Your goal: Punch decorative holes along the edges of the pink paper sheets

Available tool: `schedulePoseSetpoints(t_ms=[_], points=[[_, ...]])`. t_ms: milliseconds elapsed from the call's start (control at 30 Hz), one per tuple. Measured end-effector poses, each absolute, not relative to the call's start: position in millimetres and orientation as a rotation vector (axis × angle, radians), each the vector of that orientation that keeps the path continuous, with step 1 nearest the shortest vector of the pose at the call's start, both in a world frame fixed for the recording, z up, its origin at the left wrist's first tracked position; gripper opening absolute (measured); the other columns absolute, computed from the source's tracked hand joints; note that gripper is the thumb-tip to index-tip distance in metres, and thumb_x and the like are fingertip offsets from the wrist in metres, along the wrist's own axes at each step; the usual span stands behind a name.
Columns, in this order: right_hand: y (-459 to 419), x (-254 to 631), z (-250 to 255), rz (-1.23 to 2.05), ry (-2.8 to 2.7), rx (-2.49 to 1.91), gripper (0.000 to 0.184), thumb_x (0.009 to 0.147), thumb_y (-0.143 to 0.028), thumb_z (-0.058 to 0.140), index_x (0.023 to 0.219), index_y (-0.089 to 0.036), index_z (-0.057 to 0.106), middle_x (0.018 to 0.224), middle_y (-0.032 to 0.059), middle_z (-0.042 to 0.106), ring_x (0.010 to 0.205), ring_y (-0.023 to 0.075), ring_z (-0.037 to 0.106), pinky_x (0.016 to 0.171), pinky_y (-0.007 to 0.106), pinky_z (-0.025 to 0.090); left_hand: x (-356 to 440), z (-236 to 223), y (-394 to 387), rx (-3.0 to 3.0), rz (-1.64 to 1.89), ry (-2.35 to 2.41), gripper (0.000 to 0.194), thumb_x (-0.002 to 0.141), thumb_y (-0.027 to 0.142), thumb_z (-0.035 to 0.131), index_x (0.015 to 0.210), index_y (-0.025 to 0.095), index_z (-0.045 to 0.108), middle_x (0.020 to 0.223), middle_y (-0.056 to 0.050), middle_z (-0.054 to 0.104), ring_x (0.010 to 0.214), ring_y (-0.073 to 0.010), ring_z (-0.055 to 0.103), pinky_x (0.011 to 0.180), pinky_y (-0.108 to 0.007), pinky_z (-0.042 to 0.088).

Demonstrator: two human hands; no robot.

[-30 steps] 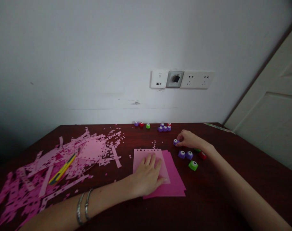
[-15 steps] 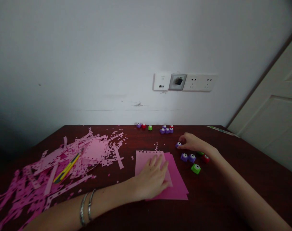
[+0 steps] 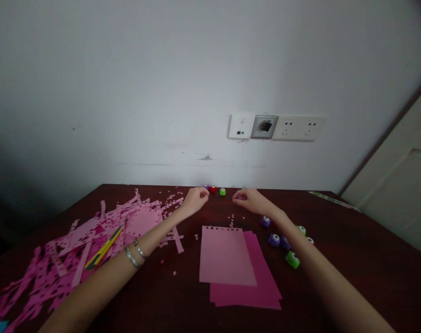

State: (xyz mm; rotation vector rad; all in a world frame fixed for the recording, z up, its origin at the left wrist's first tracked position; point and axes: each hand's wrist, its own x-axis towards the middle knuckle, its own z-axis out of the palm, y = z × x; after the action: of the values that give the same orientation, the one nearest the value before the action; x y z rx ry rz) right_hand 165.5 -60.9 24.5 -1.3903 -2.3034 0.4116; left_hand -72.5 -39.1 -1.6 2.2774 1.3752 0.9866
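At about 9 o'clock on the dark surface (image 3: 352,259), a heap of pink paper scraps (image 3: 57,259) is seen, with a yellow utility knife (image 3: 102,248) laid on it. Toward 12 o'clock, the left hand (image 3: 194,200) is stretched to the far edge, its fingers drawn together at a purple punch (image 3: 206,187); whether the punch is actually pinched cannot be told. Just beside that are a red punch (image 3: 213,188) and a green punch (image 3: 222,191). The right hand (image 3: 249,200) is curled loosely at 1 o'clock; what it closes on is hidden. A pink paper stack (image 3: 231,263) is laid at the centre, and more small punches (image 3: 281,243) are scattered at 3 o'clock.
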Motion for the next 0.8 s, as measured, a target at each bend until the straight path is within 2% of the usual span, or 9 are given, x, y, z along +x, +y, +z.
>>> schedulePoseSetpoints(t_ms=[167, 267, 433, 600, 800], points=[[-21.0, 121.5, 8.2, 0.456, -2.213, -1.458, 0.023, 0.078, -0.025, 0.052, 0.089, -0.014, 0.069, 0.054, 0.0019, 0.063, 0.054, 0.0135, 0.058, 0.055, 0.021, 0.039, -100.8, -18.2, 18.3, 2.110, 0.867, 1.532, 0.018, 0.070, 0.013, 0.052, 0.078, 0.011, 0.068, 0.069, -0.003, 0.066, 0.069, -0.0148, 0.059, 0.066, -0.024, 0.045], [-0.4, 98.5, -4.0, 0.397, -2.193, -1.518, 0.023, 0.079, -0.025, 0.052, 0.091, -0.014, 0.068, 0.055, 0.0028, 0.064, 0.059, 0.0139, 0.060, 0.058, 0.020, 0.039, -105.8, -27.7, 42.6, 2.119, 0.829, 1.511, 0.020, 0.070, 0.014, 0.051, 0.081, 0.012, 0.068, 0.066, -0.002, 0.066, 0.064, -0.0140, 0.058, 0.062, -0.024, 0.045], [24.8, 71.6, -21.2, 0.338, -2.142, -1.624, 0.027, 0.082, -0.026, 0.050, 0.100, -0.013, 0.064, 0.077, 0.0093, 0.069, 0.071, 0.0162, 0.062, 0.064, 0.021, 0.041, -102.4, -39.0, 72.4, 2.176, 0.739, 1.424, 0.023, 0.069, 0.012, 0.051, 0.084, 0.012, 0.069, 0.063, 0.000, 0.065, 0.061, -0.0129, 0.056, 0.062, -0.023, 0.044], [34.8, 57.1, -29.7, 0.270, -2.107, -1.759, 0.026, 0.082, -0.026, 0.049, 0.097, -0.010, 0.063, 0.096, 0.0172, 0.066, 0.087, 0.0217, 0.062, 0.071, 0.026, 0.042, -95.5, -43.8, 84.1, 2.212, 0.702, 1.363, 0.026, 0.068, 0.008, 0.049, 0.086, 0.011, 0.067, 0.064, 0.000, 0.064, 0.060, -0.0126, 0.055, 0.064, -0.023, 0.044], [36.3, 53.0, -31.3, 0.228, -2.132, -1.814, 0.030, 0.082, -0.033, 0.051, 0.099, -0.012, 0.063, 0.102, 0.0175, 0.064, 0.092, 0.0245, 0.061, 0.073, 0.029, 0.043, -92.1, -45.1, 90.8, 2.199, 0.626, 1.276, 0.026, 0.068, 0.006, 0.046, 0.086, 0.010, 0.066, 0.058, 0.001, 0.061, 0.054, -0.0112, 0.054, 0.057, -0.021, 0.043]])
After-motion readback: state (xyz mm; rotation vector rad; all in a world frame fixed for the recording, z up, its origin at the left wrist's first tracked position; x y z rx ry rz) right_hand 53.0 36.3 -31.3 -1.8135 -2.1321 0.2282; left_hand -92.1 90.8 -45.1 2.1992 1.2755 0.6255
